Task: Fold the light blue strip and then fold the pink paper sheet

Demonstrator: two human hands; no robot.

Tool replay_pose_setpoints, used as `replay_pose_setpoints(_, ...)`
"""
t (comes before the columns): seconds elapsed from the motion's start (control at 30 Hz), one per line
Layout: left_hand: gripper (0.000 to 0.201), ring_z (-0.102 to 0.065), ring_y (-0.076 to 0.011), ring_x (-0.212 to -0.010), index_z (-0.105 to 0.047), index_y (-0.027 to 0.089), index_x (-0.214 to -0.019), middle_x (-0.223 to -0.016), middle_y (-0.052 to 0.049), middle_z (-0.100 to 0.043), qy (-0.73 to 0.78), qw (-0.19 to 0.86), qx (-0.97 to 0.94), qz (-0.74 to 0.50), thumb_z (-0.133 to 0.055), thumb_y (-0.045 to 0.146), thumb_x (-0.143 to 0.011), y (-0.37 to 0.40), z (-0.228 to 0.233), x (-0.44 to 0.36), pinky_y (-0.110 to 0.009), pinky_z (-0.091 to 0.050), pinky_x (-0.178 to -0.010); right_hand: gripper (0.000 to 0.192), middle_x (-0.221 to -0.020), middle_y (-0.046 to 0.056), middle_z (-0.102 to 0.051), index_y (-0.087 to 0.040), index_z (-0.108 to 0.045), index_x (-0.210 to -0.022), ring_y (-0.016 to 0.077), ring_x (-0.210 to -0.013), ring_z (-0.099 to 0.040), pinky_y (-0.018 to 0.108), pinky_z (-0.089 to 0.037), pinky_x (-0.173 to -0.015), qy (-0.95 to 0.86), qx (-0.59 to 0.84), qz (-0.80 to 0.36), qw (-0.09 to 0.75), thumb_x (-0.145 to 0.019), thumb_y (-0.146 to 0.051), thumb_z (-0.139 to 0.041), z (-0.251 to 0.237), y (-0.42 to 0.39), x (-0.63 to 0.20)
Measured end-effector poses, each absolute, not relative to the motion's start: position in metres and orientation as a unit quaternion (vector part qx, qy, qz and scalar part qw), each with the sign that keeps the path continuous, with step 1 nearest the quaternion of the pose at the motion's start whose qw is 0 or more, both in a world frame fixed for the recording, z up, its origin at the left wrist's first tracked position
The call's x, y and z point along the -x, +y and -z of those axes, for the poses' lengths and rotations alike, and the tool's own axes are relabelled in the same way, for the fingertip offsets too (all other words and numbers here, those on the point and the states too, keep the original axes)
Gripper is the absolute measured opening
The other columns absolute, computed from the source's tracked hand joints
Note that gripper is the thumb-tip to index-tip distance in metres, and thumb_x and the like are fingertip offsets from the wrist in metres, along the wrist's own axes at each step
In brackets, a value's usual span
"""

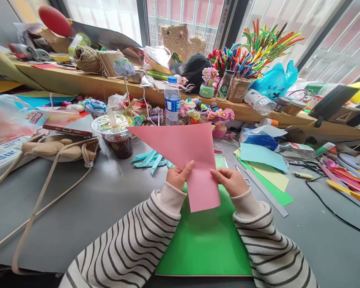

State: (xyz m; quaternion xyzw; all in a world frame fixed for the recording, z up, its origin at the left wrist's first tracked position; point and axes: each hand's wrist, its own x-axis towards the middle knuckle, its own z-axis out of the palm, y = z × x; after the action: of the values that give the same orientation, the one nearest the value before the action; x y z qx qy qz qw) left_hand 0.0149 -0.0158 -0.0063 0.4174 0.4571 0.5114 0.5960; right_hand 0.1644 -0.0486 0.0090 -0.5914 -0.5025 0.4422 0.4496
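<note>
Between my hands I hold up a sheet of pink paper [198,148], folded so that a pointed flap juts out to the left and a straight strip hangs down. My left hand [180,176] pinches its left edge, thumb on the near face. On the right edge, my right hand [229,181] grips the paper between thumb and fingers. Beneath both forearms lies a green sheet [210,240] on the grey table. Folded light-blue paper strips [151,159] rest behind my left hand, partly covered by the pink flap.
At the left stand a lidded drink cup [118,140] and a beige bag [63,150] with a phone on it. A water bottle [172,102] stands behind the paper. To the right lie a metal ruler [267,192], coloured sheets [264,157] and a black cable [327,204].
</note>
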Motion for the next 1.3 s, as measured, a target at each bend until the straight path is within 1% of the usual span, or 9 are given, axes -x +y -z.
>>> replay_pose_setpoints(0.2,0.027,-0.045,-0.0088,-0.044,-0.057,0.011,-0.046,-0.047,-0.001,-0.052,0.440,0.596,-0.387,-0.549,-0.065,0.036,-0.053,-0.017,0.004,-0.018,-0.021,-0.035,-0.040,0.030,-0.050,-0.002,-0.050,-0.015,-0.056,-0.053,0.0093,-0.050,-0.044,0.021,-0.037,-0.050,-0.520,0.618,-0.403,0.430,-0.058,-0.044,-0.059,-0.009,-0.050,-0.163)
replay_pose_setpoints(0.33,0.027,-0.049,-0.0117,-0.048,-0.060,0.011,-0.055,-0.051,-0.002,-0.055,0.442,0.591,-0.377,-0.559,-0.064,0.038,-0.054,-0.013,0.009,-0.015,-0.022,-0.038,-0.041,0.029,-0.054,-0.001,-0.053,-0.015,-0.060,-0.058,0.0105,-0.054,-0.047,0.023,-0.039,-0.054,-0.524,0.601,-0.427,0.426,-0.058,-0.044,-0.058,-0.008,-0.050,-0.164)
replay_pose_setpoints(0.43,0.027,-0.050,-0.0122,-0.048,-0.060,0.012,-0.060,-0.050,-0.001,-0.055,0.434,0.597,-0.375,-0.561,-0.063,0.038,-0.055,-0.011,0.013,-0.013,-0.022,-0.040,-0.042,0.029,-0.052,-0.001,-0.052,-0.015,-0.059,-0.057,0.0100,-0.052,-0.045,0.022,-0.037,-0.051,-0.526,0.609,-0.408,0.431,-0.058,-0.044,-0.059,-0.007,-0.050,-0.164)
replay_pose_setpoints(0.67,0.031,-0.039,-0.0067,-0.037,-0.051,0.013,-0.043,-0.040,0.003,-0.043,0.452,0.605,-0.345,-0.558,-0.064,0.038,-0.055,-0.012,0.006,-0.012,-0.020,-0.031,-0.035,0.029,-0.050,-0.003,-0.049,-0.015,-0.057,-0.054,0.0088,-0.050,-0.042,0.021,-0.035,-0.050,-0.537,0.597,-0.416,0.426,-0.060,-0.043,-0.057,-0.009,-0.051,-0.163)
replay_pose_setpoints(0.77,0.030,-0.040,-0.0072,-0.038,-0.051,0.012,-0.044,-0.042,0.002,-0.045,0.448,0.615,-0.330,-0.559,-0.064,0.038,-0.055,-0.011,0.002,-0.011,-0.021,-0.032,-0.036,0.028,-0.051,-0.002,-0.052,-0.016,-0.060,-0.058,0.0095,-0.050,-0.044,0.021,-0.035,-0.049,-0.544,0.606,-0.397,0.423,-0.060,-0.043,-0.057,-0.010,-0.052,-0.163)
replay_pose_setpoints(0.87,0.031,-0.040,-0.0071,-0.038,-0.050,0.012,-0.044,-0.041,0.002,-0.045,0.451,0.608,-0.331,-0.564,-0.064,0.038,-0.054,-0.010,0.004,-0.010,-0.021,-0.031,-0.036,0.029,-0.047,-0.002,-0.051,-0.016,-0.057,-0.052,0.0093,-0.047,-0.044,0.022,-0.035,-0.047,-0.542,0.617,-0.377,0.429,-0.058,-0.044,-0.059,-0.009,-0.051,-0.163)
replay_pose_setpoints(1.03,0.029,-0.038,-0.0050,-0.038,-0.050,0.012,-0.045,-0.042,0.004,-0.044,0.422,0.596,-0.310,-0.609,-0.064,0.036,-0.055,-0.008,0.008,-0.009,-0.018,-0.031,-0.036,0.022,-0.054,-0.001,-0.058,-0.018,-0.060,-0.058,0.0115,-0.051,-0.052,0.023,-0.040,-0.051,-0.552,0.596,-0.419,0.405,-0.055,-0.040,-0.062,-0.008,-0.052,-0.165)
replay_pose_setpoints(1.2,0.027,-0.038,-0.0039,-0.038,-0.051,0.013,-0.047,-0.042,0.005,-0.044,0.413,0.589,-0.305,-0.625,-0.064,0.035,-0.055,-0.007,0.008,-0.010,-0.017,-0.032,-0.037,0.023,-0.048,-0.002,-0.056,-0.017,-0.059,-0.053,0.0115,-0.048,-0.053,0.023,-0.041,-0.050,-0.551,0.605,-0.410,0.403,-0.057,-0.040,-0.061,-0.006,-0.053,-0.167)
replay_pose_setpoints(1.3,0.026,-0.044,-0.0063,-0.043,-0.053,0.013,-0.048,-0.046,0.004,-0.049,0.415,0.586,-0.294,-0.630,-0.064,0.035,-0.055,-0.006,0.009,-0.009,-0.018,-0.037,-0.041,0.023,-0.049,-0.001,-0.057,-0.017,-0.059,-0.055,0.0118,-0.049,-0.055,0.023,-0.043,-0.052,-0.548,0.598,-0.426,0.401,-0.058,-0.040,-0.061,-0.006,-0.052,-0.168)
